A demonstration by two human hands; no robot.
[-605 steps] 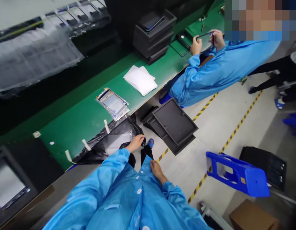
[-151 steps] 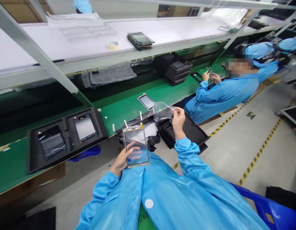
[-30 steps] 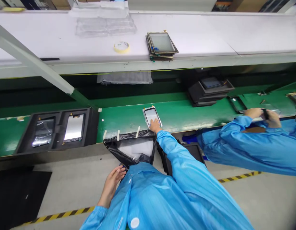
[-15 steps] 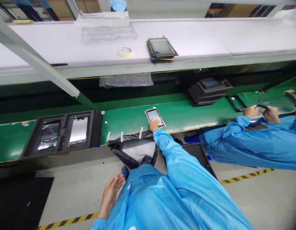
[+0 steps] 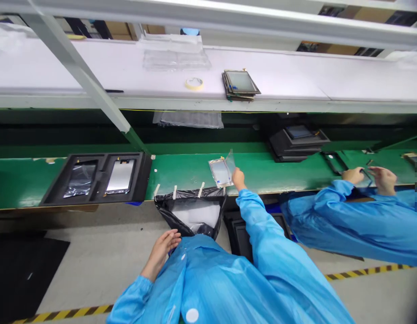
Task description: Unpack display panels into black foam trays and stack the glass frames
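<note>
On the green bench lies a small screen panel (image 5: 219,172) with a pale face and a bright rim. My right hand (image 5: 239,179) is at its right side, fingers closed on the edge of a clear film (image 5: 230,161) that stands up along the panel's right side. Whether the film still touches the panel is too small to tell. Low in front of my body, my left hand (image 5: 163,249) holds nothing, its fingers stretched out. The nearest thing to it is a black plastic bag (image 5: 164,211), taped to the bench edge with pale sheets inside.
To the left sits a black foam tray (image 5: 99,180) holding two screen units. A stack of black trays (image 5: 289,146) stands at the right. On the white shelf are a tape roll (image 5: 194,83) and stacked framed panels (image 5: 241,83). A co-worker's hands (image 5: 370,177) work at far right.
My right hand has come off the panel's face and moved right, lifting the clear film's edge. My left hand has shifted slightly; the camera view has tilted.
</note>
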